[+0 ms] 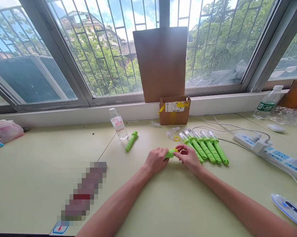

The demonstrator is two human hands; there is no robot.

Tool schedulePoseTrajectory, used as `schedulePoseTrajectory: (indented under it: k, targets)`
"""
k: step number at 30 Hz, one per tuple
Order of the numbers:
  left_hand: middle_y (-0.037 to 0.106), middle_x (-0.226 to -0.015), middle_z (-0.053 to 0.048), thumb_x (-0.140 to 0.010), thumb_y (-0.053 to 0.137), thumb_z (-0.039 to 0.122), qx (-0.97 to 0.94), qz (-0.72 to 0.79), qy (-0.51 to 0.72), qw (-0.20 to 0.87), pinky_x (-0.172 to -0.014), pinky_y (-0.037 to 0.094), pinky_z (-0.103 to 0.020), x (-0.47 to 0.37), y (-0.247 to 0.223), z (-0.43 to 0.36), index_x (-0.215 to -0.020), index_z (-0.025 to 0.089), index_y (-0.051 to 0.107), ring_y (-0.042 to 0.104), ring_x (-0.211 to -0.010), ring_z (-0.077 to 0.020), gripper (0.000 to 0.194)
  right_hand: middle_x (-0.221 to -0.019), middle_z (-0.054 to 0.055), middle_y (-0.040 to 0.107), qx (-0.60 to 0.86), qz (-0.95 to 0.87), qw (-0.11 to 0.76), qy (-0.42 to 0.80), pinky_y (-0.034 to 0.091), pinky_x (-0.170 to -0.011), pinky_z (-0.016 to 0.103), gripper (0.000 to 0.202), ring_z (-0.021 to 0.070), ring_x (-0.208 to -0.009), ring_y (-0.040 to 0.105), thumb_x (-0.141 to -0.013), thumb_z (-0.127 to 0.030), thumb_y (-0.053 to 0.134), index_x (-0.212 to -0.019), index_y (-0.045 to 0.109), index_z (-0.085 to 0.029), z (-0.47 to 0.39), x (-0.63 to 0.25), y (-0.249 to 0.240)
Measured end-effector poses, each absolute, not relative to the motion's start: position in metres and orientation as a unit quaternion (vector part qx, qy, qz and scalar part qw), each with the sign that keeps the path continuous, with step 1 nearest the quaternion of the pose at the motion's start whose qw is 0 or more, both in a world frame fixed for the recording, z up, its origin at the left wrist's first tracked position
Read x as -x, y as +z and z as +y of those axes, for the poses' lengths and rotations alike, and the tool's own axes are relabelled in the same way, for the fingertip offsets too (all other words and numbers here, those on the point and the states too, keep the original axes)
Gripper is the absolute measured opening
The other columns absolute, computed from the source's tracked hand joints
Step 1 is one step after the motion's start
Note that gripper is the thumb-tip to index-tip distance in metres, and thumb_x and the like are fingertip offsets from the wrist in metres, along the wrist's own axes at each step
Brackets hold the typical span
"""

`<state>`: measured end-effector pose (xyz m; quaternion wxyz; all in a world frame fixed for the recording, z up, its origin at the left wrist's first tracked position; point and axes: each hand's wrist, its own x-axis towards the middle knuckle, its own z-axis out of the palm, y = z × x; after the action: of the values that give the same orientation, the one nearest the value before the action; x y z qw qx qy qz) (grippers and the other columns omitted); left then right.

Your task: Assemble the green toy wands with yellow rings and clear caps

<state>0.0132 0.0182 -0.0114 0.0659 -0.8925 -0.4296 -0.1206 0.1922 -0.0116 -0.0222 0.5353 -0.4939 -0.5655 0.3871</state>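
My left hand [157, 159] is closed around a green ribbed plastic handle [169, 153], held a little above the table in front of me. At its right end, the fingers of my right hand [188, 157] pinch a small yellow piece [175, 150], which looks like a ring. Just beyond my right hand lies a row of several green handles with clear tips [207, 146]. A loose yellow ring [177, 138] and small clear caps [170, 135] rest behind my hands. One more green handle [131, 141] lies apart on the left.
A water bottle [118, 124] stands at the back left, near a small cardboard box [175, 117]. To the right are a power strip [274, 154] with cables and another bottle [268, 102]. A blurred-out object [84, 192] lies front left; a plastic bag [6, 131] sits far left.
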Motion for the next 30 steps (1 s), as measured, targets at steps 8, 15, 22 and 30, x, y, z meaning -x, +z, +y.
schedulePoseTrajectory:
  k: [8,15,22,30]
  targets:
    - [0.064,-0.086,-0.005,-0.082,0.049,0.026,0.891,-0.422,-0.143,0.09,-0.065,0.041,-0.03,-0.0126,-0.0148,0.02,-0.099,0.02,0.055,0.058,-0.08,-0.0204,0.02,-0.098,0.007,0.059,0.499,-0.628,0.538,0.26,0.047,-0.047,0.024,0.029,0.0144,-0.066,0.059,-0.076,-0.045,0.062,-0.091,0.059,-0.02,-0.0162,-0.1906,-0.021]
    - [0.064,-0.085,-0.004,-0.082,0.05,0.027,0.888,-0.424,-0.149,0.095,-0.064,0.041,-0.029,-0.0124,-0.016,0.0206,-0.1,0.021,0.056,0.057,-0.078,-0.0199,0.02,-0.099,0.007,0.061,0.5,-0.64,0.521,0.262,0.048,-0.048,0.025,0.031,0.0135,-0.061,0.059,-0.078,-0.042,0.061,-0.098,0.056,-0.02,-0.0171,-0.1905,-0.0219]
    - [0.063,-0.082,-0.003,-0.081,0.052,0.027,0.885,-0.424,-0.165,0.096,-0.061,0.04,-0.028,-0.013,-0.0173,0.0205,-0.1,0.022,0.056,0.057,-0.076,-0.0191,0.02,-0.1,0.007,0.058,0.495,-0.654,0.526,0.222,0.051,-0.048,0.024,0.026,0.0133,-0.065,0.06,-0.08,-0.039,0.06,-0.098,0.055,-0.02,-0.0213,-0.1878,-0.0184]
    - [0.064,-0.079,-0.003,-0.08,0.053,0.026,0.877,-0.429,-0.185,0.111,-0.059,0.038,-0.027,-0.0136,-0.0196,0.0207,-0.097,0.021,0.057,0.057,-0.074,-0.0187,0.018,-0.101,0.007,0.057,0.481,-0.66,0.536,0.215,0.053,-0.048,0.025,0.023,0.0132,-0.065,0.061,-0.08,-0.035,0.06,-0.098,0.058,-0.021,-0.0206,-0.1878,-0.0206]
